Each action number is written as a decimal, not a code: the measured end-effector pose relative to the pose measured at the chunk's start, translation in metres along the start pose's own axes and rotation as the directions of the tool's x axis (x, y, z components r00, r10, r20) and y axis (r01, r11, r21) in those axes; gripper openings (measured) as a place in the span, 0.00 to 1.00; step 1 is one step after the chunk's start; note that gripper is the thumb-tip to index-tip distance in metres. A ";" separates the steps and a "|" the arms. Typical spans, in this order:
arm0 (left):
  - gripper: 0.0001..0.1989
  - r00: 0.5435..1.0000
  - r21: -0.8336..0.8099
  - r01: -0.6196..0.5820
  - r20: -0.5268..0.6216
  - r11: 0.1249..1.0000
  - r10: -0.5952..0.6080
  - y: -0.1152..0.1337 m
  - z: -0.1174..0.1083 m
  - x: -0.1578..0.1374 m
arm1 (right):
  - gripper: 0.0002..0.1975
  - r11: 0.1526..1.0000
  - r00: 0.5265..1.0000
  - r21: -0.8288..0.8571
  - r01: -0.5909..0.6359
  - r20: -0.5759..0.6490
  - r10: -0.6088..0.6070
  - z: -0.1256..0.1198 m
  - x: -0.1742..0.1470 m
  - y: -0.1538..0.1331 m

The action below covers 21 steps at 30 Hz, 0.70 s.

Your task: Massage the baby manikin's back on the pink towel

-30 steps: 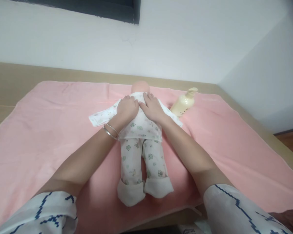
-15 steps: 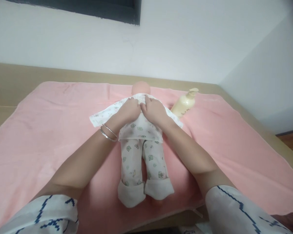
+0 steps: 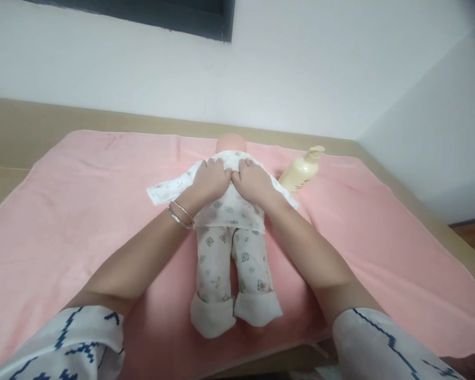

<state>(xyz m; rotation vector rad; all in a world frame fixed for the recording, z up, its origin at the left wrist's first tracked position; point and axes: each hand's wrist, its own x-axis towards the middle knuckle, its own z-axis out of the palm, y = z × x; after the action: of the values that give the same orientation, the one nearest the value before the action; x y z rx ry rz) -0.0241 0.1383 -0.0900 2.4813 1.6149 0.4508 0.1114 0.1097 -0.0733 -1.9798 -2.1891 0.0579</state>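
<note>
On the pink cloth (image 3: 83, 211), straight ahead of the person, the doll (image 3: 230, 219) lay directly beneath both hands, its long axis running away from the person — head (image 3: 231, 142) at the far end, cuffed trouser legs (image 3: 214, 264) pointing back between the forearms (image 3: 142, 253). The left hand (image 3: 212, 178) and right hand (image 3: 255, 180) rested open, palms down, on the upper shirt (image 3: 229, 207), one to each side of its midline, thumbs close together, so neither was clearly nearer; nothing showed gripped. Beyond the right hand — near one sleeve (image 3: 287, 196) — a pump bottle (image 3: 300, 171) lay tilted.
</note>
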 end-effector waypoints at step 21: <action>0.15 1.000 -0.472 -0.008 -0.005 0.882 0.006 -0.033 -0.001 0.025 | 0.19 0.991 1.000 -0.131 -0.012 0.019 0.014 -0.015 -0.025 -0.024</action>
<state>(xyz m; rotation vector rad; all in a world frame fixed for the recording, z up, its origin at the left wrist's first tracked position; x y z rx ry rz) -0.0438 0.1742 -0.0943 2.1159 1.2990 0.7490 0.0930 0.0806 -0.0575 -2.0703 -2.2463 -0.0661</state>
